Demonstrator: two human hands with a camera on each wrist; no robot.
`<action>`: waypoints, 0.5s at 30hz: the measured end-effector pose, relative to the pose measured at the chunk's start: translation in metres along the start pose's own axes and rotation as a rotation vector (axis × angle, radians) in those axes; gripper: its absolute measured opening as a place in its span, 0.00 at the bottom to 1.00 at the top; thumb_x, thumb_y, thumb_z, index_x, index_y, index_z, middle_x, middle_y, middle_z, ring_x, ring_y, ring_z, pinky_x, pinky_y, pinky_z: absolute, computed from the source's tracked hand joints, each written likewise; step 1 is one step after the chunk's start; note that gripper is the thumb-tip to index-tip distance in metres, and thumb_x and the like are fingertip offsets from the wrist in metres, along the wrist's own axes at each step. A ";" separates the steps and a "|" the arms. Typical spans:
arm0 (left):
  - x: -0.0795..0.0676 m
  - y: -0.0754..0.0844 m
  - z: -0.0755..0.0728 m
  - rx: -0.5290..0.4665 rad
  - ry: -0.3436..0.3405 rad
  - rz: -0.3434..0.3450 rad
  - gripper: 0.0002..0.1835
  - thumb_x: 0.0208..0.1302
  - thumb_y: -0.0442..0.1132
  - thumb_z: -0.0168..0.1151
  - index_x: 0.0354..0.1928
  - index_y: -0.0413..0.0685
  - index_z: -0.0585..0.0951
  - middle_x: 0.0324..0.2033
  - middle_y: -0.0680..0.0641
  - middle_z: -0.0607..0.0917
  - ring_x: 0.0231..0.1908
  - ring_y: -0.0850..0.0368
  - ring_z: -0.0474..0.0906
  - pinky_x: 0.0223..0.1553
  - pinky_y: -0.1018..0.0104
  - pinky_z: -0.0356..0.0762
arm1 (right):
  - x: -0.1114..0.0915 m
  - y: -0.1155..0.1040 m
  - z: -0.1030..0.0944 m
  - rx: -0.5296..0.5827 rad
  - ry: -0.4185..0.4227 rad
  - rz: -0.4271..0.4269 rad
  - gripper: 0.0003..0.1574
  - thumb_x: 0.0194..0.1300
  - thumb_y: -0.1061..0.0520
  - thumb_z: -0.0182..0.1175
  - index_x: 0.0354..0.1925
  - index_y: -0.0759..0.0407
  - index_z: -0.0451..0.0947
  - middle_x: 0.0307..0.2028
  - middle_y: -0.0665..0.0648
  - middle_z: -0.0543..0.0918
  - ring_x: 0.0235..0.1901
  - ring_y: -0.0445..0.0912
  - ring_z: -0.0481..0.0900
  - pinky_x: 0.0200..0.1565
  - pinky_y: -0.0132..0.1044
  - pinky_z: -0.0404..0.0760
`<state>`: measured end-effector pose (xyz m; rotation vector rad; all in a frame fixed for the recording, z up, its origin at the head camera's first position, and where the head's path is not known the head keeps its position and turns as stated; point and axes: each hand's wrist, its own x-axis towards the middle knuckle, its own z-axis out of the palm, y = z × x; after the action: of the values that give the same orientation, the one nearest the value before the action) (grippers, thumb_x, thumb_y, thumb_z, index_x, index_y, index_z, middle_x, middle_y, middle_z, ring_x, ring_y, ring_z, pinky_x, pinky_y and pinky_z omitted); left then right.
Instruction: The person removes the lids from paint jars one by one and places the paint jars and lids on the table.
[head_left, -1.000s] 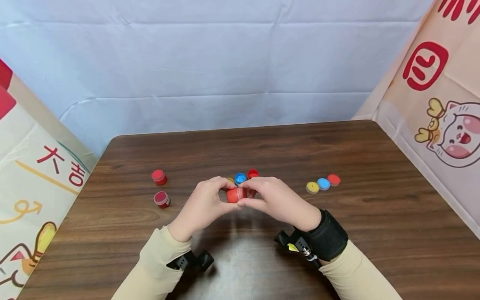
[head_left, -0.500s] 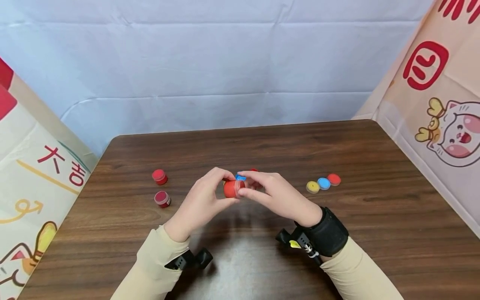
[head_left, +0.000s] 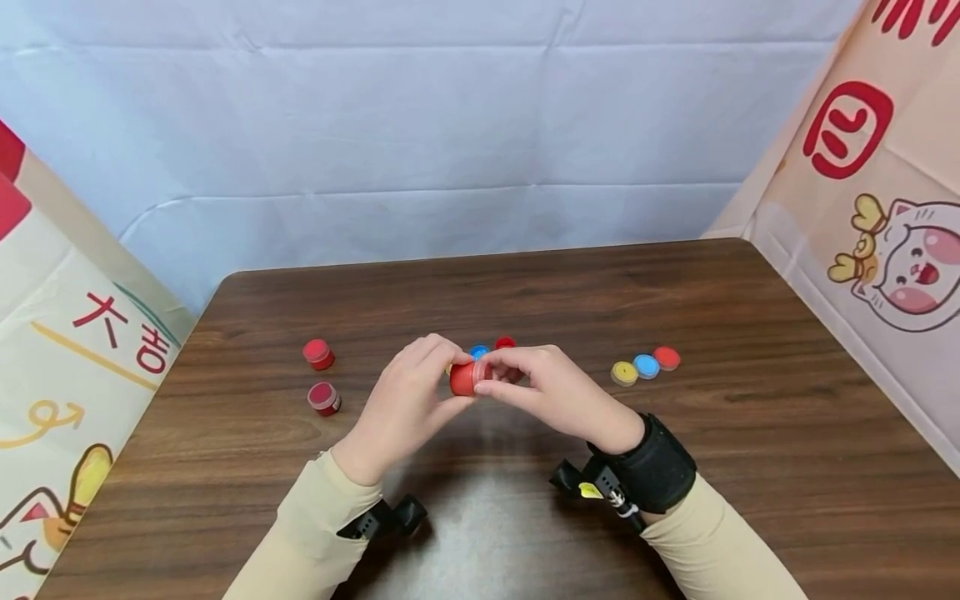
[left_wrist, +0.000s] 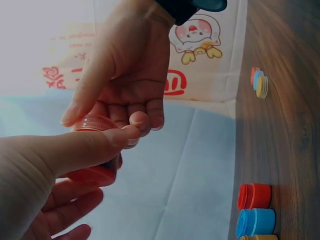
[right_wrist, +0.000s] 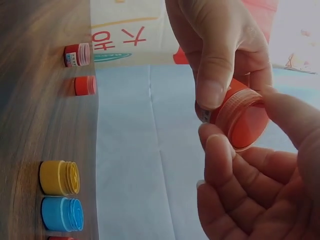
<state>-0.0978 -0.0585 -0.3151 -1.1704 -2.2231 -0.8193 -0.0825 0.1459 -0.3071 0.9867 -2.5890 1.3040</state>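
Observation:
My left hand (head_left: 405, 400) grips the body of a red paint jar (head_left: 462, 381), which lies tilted on its side above the table. From the other side my right hand (head_left: 558, 392) pinches the jar's clear ribbed lid (right_wrist: 248, 127) between thumb and fingers. In the right wrist view the lid sits on the jar's mouth, with red showing through it. Behind the hands, lidless yellow (right_wrist: 52, 177), blue (right_wrist: 57, 214) and red (left_wrist: 261, 196) jars stand in a row, partly hidden in the head view.
To the right lie a yellow lid (head_left: 624, 373), a blue lid (head_left: 647, 367) and a red lid (head_left: 667, 358). At left stand two lidded jars, one bright red (head_left: 318, 354), one dark red (head_left: 324, 398). The wooden table (head_left: 750, 467) ends at a white cloth backdrop (head_left: 450, 150).
Both hands have shifted the red jar slightly away from me and a little left. The right fingers have changed their hold around the lid. Jars and lids on the table have stayed put.

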 end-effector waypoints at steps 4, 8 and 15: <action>-0.002 -0.001 -0.001 0.002 -0.021 -0.019 0.23 0.40 0.39 0.79 0.38 0.45 0.78 0.33 0.52 0.79 0.33 0.58 0.74 0.40 0.65 0.73 | 0.001 0.001 0.001 -0.040 -0.027 -0.006 0.07 0.62 0.51 0.61 0.34 0.53 0.77 0.26 0.44 0.76 0.28 0.37 0.73 0.30 0.33 0.74; -0.003 -0.002 -0.001 -0.002 -0.048 -0.046 0.23 0.39 0.41 0.79 0.38 0.45 0.79 0.32 0.53 0.80 0.32 0.61 0.73 0.39 0.65 0.74 | 0.001 -0.001 0.002 -0.107 -0.058 -0.005 0.09 0.63 0.51 0.60 0.36 0.54 0.77 0.25 0.43 0.75 0.25 0.37 0.71 0.29 0.31 0.73; -0.005 -0.004 0.004 -0.093 -0.099 -0.158 0.20 0.41 0.40 0.78 0.39 0.46 0.81 0.33 0.55 0.80 0.31 0.64 0.73 0.33 0.70 0.73 | 0.001 -0.001 0.002 -0.251 -0.083 -0.010 0.20 0.61 0.50 0.62 0.49 0.59 0.77 0.25 0.45 0.74 0.24 0.37 0.69 0.27 0.30 0.71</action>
<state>-0.0997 -0.0601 -0.3225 -1.1103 -2.4054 -0.9564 -0.0819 0.1433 -0.3071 1.0250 -2.7183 0.9229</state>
